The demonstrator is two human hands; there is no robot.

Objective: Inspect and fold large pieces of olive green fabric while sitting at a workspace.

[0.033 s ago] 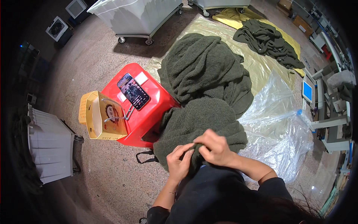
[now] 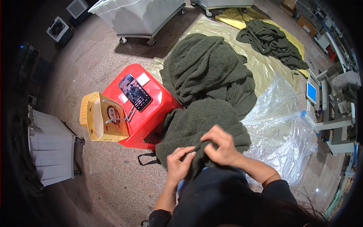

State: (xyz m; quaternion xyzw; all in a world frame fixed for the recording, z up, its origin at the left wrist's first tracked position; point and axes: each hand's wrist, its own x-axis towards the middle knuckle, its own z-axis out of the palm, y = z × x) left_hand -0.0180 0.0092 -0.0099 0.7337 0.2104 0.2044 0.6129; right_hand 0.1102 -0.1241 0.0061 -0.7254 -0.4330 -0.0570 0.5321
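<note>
A dark green knitted garment [image 2: 211, 115] lies bunched over my lap. My left hand [image 2: 179, 163] pinches a fold along its near edge between thumb and fingers. Close beside it, my right hand [image 2: 221, 146] grips the same edge, fingers curled over the fabric. The short stretch of knit between the two hands is creased and raised. Whether a thread or small tool is in the fingers is too small to tell. Beyond the lap sits a large heap of the same dark green knitwear [image 2: 208, 64], touching the garment.
To the left, a red plastic stool [image 2: 153, 121] carries a phone [image 2: 135, 92], a yellow box [image 2: 99, 117] and scissors-like metal handles [image 2: 131, 113]. Clear plastic sheeting [image 2: 280, 128] spreads right. Wheeled grey bins [image 2: 138, 19] stand at the back; more dark knitwear [image 2: 268, 41] lies far right.
My right hand has shifted slightly up and to the right, its fingers lifting a little. My left hand has edged slightly left, and more of the pinched knit shows between them.
</note>
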